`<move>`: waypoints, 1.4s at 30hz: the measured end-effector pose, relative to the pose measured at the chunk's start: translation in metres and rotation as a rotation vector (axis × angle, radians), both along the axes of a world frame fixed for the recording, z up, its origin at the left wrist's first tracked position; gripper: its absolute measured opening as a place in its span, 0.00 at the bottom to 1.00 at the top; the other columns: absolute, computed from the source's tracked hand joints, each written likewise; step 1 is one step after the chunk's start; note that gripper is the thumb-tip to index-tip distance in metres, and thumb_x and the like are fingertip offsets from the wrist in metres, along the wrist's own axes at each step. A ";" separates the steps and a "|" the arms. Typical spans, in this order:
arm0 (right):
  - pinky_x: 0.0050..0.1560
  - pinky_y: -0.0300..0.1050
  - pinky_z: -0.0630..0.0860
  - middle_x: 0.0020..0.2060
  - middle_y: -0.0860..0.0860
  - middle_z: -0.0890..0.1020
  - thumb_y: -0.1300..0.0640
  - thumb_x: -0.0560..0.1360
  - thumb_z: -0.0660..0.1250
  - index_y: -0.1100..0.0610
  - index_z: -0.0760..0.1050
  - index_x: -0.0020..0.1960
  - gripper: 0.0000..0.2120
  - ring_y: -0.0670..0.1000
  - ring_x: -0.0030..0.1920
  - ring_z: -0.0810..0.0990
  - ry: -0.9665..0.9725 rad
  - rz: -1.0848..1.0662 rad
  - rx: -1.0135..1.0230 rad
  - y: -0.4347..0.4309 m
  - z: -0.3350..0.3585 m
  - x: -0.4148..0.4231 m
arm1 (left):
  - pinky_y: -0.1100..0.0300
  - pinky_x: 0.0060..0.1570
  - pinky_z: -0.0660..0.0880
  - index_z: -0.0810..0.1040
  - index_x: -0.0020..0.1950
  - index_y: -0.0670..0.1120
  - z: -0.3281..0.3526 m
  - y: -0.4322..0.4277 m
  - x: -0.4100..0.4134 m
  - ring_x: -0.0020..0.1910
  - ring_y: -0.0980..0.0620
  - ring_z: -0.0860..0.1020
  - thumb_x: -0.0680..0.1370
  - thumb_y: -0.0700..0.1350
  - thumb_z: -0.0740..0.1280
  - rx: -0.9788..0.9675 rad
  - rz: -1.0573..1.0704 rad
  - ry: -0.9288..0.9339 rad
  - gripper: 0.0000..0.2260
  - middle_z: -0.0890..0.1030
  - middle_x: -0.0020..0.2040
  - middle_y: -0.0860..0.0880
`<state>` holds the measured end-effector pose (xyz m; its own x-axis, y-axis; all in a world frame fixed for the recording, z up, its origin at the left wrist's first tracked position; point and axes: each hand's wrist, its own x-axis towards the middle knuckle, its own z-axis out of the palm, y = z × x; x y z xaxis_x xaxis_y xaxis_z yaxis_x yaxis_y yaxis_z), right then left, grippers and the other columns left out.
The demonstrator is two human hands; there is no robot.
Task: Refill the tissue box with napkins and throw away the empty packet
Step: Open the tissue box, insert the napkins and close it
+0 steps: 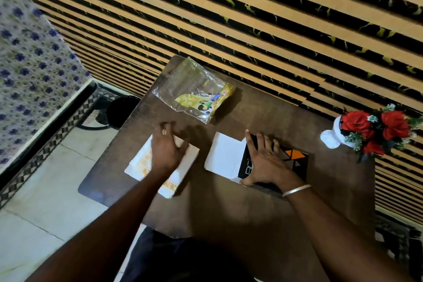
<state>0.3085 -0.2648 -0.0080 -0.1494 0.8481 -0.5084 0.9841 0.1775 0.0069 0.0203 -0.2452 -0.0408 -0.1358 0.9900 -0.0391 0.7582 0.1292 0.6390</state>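
Brown bench (263,208) bears a napkin stack (142,162) under the left hand's (166,152) loose, open grip; right hand (266,162) presses flat, fingers spread, on the black tissue box (295,158).

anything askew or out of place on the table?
Only the empty packet: crumpled, lying skewed at the table's far edge, not binned. The napkins and tissue box look mid-task, nothing spilled.
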 end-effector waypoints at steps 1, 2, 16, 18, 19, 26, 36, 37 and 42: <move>0.77 0.69 0.46 0.79 0.62 0.48 0.27 0.55 0.73 0.51 0.27 0.77 0.72 0.65 0.79 0.47 0.000 -0.003 -0.001 0.000 0.000 0.000 | 0.44 0.67 0.67 0.66 0.73 0.45 -0.001 0.007 -0.020 0.69 0.37 0.68 0.72 0.55 0.72 -0.116 0.083 0.036 0.34 0.67 0.71 0.39; 0.77 0.69 0.46 0.79 0.61 0.48 0.27 0.55 0.73 0.51 0.27 0.77 0.72 0.65 0.79 0.46 0.001 -0.007 -0.002 -0.001 0.000 0.000 | 0.41 0.69 0.64 0.63 0.76 0.45 -0.003 0.013 -0.038 0.72 0.35 0.63 0.71 0.57 0.73 -0.267 0.129 0.090 0.38 0.64 0.74 0.39; 0.76 0.68 0.48 0.78 0.62 0.52 0.25 0.55 0.72 0.52 0.29 0.78 0.71 0.66 0.78 0.50 -0.020 0.008 0.013 -0.001 0.006 -0.004 | 0.50 0.64 0.72 0.66 0.74 0.41 0.001 0.026 -0.077 0.67 0.40 0.71 0.68 0.45 0.79 -0.769 0.121 0.001 0.38 0.72 0.69 0.39; 0.75 0.68 0.47 0.78 0.61 0.52 0.25 0.55 0.72 0.52 0.29 0.78 0.71 0.66 0.78 0.51 -0.023 0.010 0.017 -0.001 0.006 -0.004 | 0.52 0.60 0.72 0.69 0.72 0.39 0.002 0.027 -0.081 0.64 0.41 0.73 0.67 0.43 0.79 -0.792 0.112 -0.040 0.36 0.74 0.67 0.39; 0.75 0.68 0.47 0.78 0.61 0.52 0.25 0.55 0.72 0.52 0.30 0.78 0.71 0.66 0.78 0.51 -0.024 0.011 0.021 -0.002 0.006 -0.004 | 0.52 0.58 0.72 0.70 0.70 0.39 0.002 0.028 -0.083 0.61 0.42 0.74 0.67 0.44 0.80 -0.806 0.108 -0.049 0.35 0.75 0.66 0.39; 0.75 0.68 0.48 0.77 0.62 0.53 0.26 0.55 0.72 0.52 0.30 0.78 0.72 0.66 0.77 0.52 -0.028 0.013 0.025 -0.003 0.007 -0.004 | 0.52 0.61 0.74 0.76 0.66 0.43 0.016 0.037 -0.087 0.52 0.46 0.79 0.73 0.47 0.75 -0.927 0.022 -0.209 0.23 0.81 0.59 0.43; 0.75 0.68 0.46 0.78 0.62 0.52 0.27 0.56 0.72 0.52 0.29 0.78 0.71 0.66 0.78 0.50 -0.026 0.014 0.005 -0.003 0.007 -0.006 | 0.40 0.62 0.76 0.75 0.62 0.44 0.031 0.034 -0.090 0.55 0.40 0.83 0.74 0.42 0.74 -1.151 -0.026 -0.456 0.18 0.84 0.57 0.42; 0.76 0.68 0.46 0.78 0.62 0.51 0.27 0.56 0.72 0.52 0.29 0.78 0.71 0.66 0.78 0.50 -0.025 0.012 0.003 -0.003 0.007 -0.006 | 0.39 0.61 0.76 0.76 0.62 0.44 0.032 0.034 -0.090 0.55 0.40 0.83 0.74 0.41 0.74 -1.163 -0.034 -0.460 0.18 0.84 0.57 0.42; 0.76 0.68 0.45 0.78 0.62 0.50 0.28 0.55 0.73 0.52 0.29 0.78 0.72 0.66 0.78 0.49 -0.016 -0.001 -0.004 -0.003 0.006 -0.006 | 0.35 0.58 0.77 0.75 0.64 0.47 0.036 0.032 -0.098 0.55 0.37 0.83 0.73 0.37 0.73 -1.191 -0.089 -0.464 0.21 0.83 0.59 0.40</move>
